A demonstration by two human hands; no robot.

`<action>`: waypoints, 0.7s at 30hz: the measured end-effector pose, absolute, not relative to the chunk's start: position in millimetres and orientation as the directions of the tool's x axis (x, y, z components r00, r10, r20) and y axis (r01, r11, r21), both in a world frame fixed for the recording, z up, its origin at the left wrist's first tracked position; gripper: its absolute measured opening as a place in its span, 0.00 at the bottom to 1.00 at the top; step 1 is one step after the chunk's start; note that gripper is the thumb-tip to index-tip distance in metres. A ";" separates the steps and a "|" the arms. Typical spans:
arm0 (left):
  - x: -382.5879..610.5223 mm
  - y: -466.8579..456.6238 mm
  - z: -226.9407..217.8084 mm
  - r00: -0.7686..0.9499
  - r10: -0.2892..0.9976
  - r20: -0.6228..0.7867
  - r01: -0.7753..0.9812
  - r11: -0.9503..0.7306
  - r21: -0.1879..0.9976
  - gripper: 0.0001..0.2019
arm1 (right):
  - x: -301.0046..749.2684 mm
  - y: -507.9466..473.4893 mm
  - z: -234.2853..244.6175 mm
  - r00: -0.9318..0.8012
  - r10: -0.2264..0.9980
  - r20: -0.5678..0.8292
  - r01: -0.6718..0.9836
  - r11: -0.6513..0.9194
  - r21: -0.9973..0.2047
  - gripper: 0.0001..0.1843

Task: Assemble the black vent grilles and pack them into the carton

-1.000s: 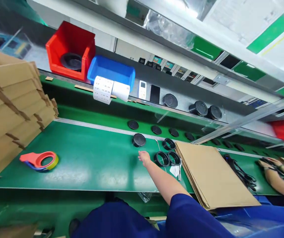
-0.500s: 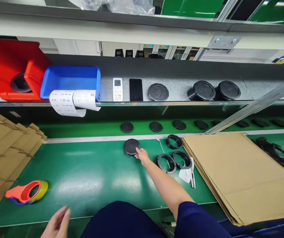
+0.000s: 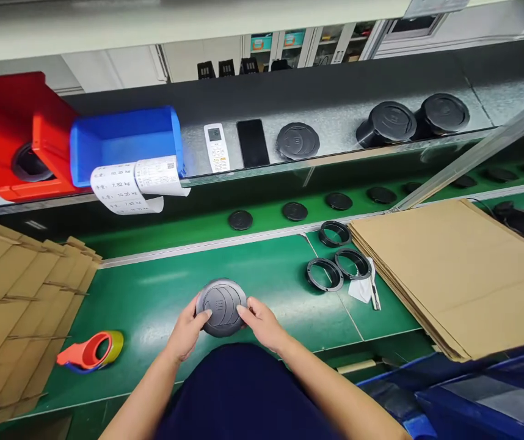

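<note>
A round black plastic lid (image 3: pixel 222 305) with curved ridges and a small mark on its face is held above the green bench, close to my body. My left hand (image 3: pixel 187 329) grips its left edge, thumb on the top face. On the opposite edge, my right hand (image 3: pixel 262 322) holds it the same way. The fingers beneath the lid are hidden. To the right, three black rings lie on the bench: a front ring (image 3: pixel 308 278), one beside it (image 3: pixel 366 269) and one behind (image 3: pixel 321 232).
A tape dispenser (image 3: pixel 91 352) lies at left near stacked cardboard (image 3: pixel 24 305). Flat cardboard sheets (image 3: pixel 454 275) cover the right side. Several black lids, one being this lid (image 3: pixel 240 220), line the green strip behind. A shelf holds a blue bin (image 3: pixel 127 143), a red bin (image 3: pixel 5 128) and a phone (image 3: pixel 252 143).
My right hand has brought the lid from the back of the bench towards my body. My left hand has come up and taken its left edge. The head view has tilted.
</note>
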State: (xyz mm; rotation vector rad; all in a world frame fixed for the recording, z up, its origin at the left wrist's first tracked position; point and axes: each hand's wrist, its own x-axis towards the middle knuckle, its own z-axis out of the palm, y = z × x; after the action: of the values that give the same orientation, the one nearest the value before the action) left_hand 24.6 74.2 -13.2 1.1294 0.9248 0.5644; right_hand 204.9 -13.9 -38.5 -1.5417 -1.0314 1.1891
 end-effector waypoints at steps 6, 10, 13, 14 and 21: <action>-7.4 75.9 -14.2 0.384 0.854 -0.350 -0.025 0.389 0.921 0.22 | 180.3 -10.1 -17.6 0.078 0.983 -0.169 0.379 -0.186 -0.907 0.22; -18.9 79.4 -21.0 0.261 0.908 -0.328 0.020 0.335 0.942 0.24 | 160.8 -4.0 -5.7 0.019 0.990 -0.137 0.480 -0.129 -0.868 0.21; -27.6 79.6 -24.4 0.223 0.903 -0.367 -0.008 0.378 0.926 0.25 | 149.4 3.1 -3.4 0.006 0.989 -0.146 0.465 -0.132 -0.875 0.21; -30.2 79.0 -24.3 0.211 0.903 -0.375 -0.017 0.387 0.922 0.25 | 146.9 5.8 -4.1 0.009 0.989 -0.151 0.444 -0.139 -0.885 0.21; -38.2 73.1 -15.3 0.131 0.914 -0.383 -0.032 0.391 0.920 0.24 | 143.6 18.6 -12.7 -0.012 0.986 -0.167 0.337 -0.153 -0.929 0.24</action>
State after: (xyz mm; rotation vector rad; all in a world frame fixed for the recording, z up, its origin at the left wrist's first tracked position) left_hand -38.2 73.1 -15.3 0.9293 1.2418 0.8549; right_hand 143.6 18.6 -12.7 -1.5676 -1.4093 1.1807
